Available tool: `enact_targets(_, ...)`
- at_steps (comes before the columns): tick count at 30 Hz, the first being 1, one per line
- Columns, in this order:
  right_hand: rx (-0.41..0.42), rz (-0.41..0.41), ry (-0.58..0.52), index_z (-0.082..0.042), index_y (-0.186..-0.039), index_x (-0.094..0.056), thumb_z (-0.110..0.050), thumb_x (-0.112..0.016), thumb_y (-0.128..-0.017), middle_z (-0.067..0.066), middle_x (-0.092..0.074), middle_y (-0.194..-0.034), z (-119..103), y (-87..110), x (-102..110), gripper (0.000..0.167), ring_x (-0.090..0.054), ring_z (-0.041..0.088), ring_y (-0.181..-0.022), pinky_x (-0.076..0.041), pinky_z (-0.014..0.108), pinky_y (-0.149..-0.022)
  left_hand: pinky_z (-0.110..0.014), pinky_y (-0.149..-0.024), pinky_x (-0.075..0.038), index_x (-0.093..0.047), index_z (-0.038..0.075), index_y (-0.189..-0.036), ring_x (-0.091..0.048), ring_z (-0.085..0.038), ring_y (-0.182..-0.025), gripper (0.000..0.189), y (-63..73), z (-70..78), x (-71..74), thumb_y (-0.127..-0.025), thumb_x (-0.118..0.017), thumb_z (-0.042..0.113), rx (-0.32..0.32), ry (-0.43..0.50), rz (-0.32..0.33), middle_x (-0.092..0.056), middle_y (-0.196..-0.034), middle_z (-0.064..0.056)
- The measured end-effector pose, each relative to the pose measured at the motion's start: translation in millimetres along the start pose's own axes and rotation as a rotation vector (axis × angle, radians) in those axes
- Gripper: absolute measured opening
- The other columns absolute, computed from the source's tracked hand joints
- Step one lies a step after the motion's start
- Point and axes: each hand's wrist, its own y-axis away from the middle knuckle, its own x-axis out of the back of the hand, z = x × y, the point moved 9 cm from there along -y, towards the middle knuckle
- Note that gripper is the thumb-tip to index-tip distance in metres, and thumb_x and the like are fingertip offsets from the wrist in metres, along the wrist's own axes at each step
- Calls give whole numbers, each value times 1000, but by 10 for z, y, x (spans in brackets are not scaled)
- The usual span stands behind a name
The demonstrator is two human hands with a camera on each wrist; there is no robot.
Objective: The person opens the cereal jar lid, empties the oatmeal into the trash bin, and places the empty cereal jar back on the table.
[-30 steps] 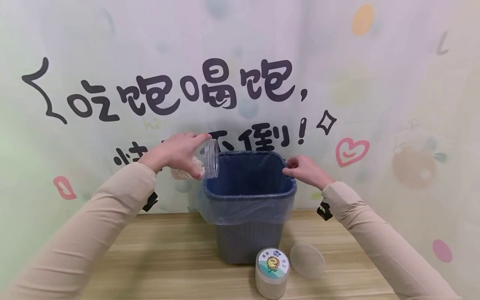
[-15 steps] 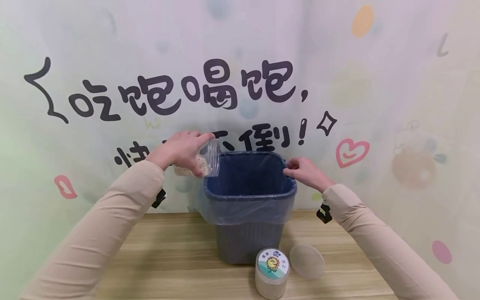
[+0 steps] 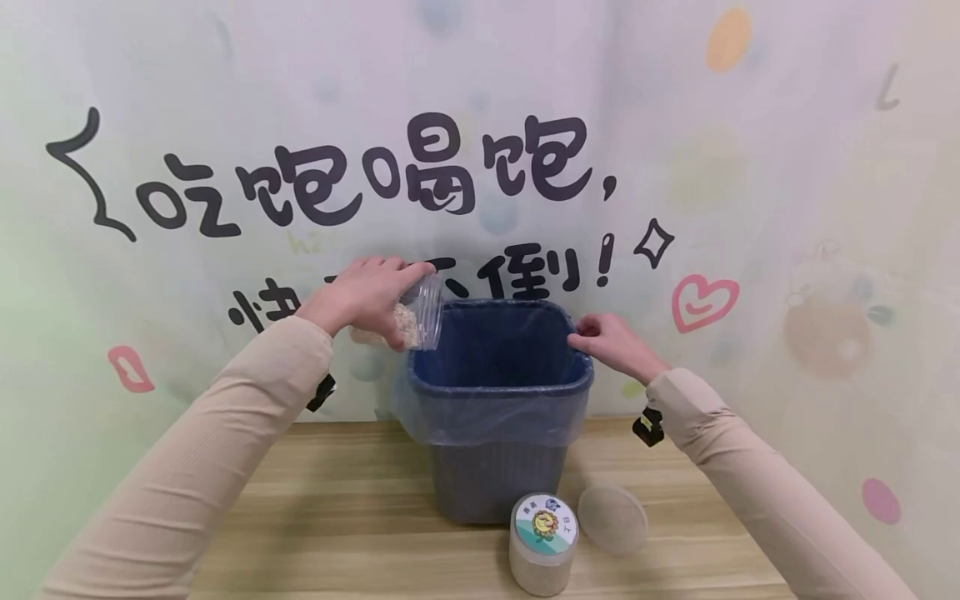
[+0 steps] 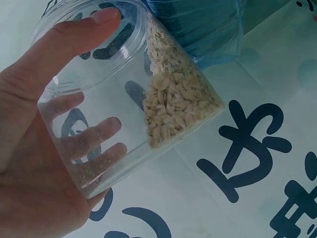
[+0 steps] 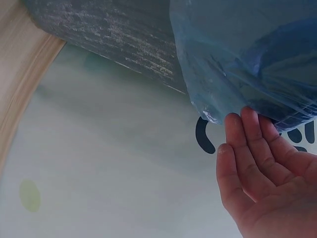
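Observation:
My left hand (image 3: 371,296) grips a clear plastic jar (image 3: 429,312) tipped on its side, its mouth at the left rim of a blue trash bin (image 3: 502,392). Rolled oats (image 4: 178,106) lie against the jar's lower wall in the left wrist view, with fingers behind the wall and thumb by the mouth. On the bin's right rim rests my right hand (image 3: 611,340), its thumb over the edge. The right wrist view shows that hand's fingers (image 5: 252,153) against the plastic liner (image 5: 213,74) outside; the thumb is hidden there.
A second, lidded jar (image 3: 542,575) with a sunflower label stands upright in front of the bin. Right of it a loose round lid (image 3: 613,518) lies on the wooden table (image 3: 337,500). A printed wall sheet (image 3: 750,167) rises close behind the bin.
My left hand has shifted slightly right and up with the jar, and the jar's mouth overlaps the bin's left rim a little more. The right hand keeps its place on the rim.

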Motion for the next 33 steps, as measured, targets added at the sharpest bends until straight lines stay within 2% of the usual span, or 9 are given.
enact_targets(6,21,-2,19,3,-92,-64,-17,-57,-89,8,-64,-82,-37,-10,23,21,-55,21,-73,-46,33,-69,-57,-103,-29,-35,9,-146,-41,-45,-121,100,-14,17,1,-63,-88,26,9,-19,-10,-47,-132,-23)
enact_targets(15,9,-16,16,4,-94,-63,-18,-56,-90,9,-63,-83,-37,2,17,23,-54,22,-75,-46,33,-69,-57,-103,-29,-35,9,-146,-42,-45,-120,99,-4,44,11,-62,-87,24,5,-18,-2,-48,-129,-23)
enact_targets(23,10,-23,18,2,-90,-62,-16,-56,-90,8,-60,-78,-40,-9,20,19,-52,22,-71,-44,32,-66,-55,-102,-31,-36,10,-146,-43,-43,-118,101,-25,67,23,-61,-89,26,14,-59,-12,-49,-126,-22)
enact_targets(33,-6,-39,11,3,-94,-63,-17,-56,-91,9,-62,-83,1,-24,2,21,-54,23,-75,-46,33,-68,-55,-102,-30,-35,10,-146,-41,-43,-120,101,-40,99,28,-63,-89,25,35,-78,-38,-48,-129,-23)
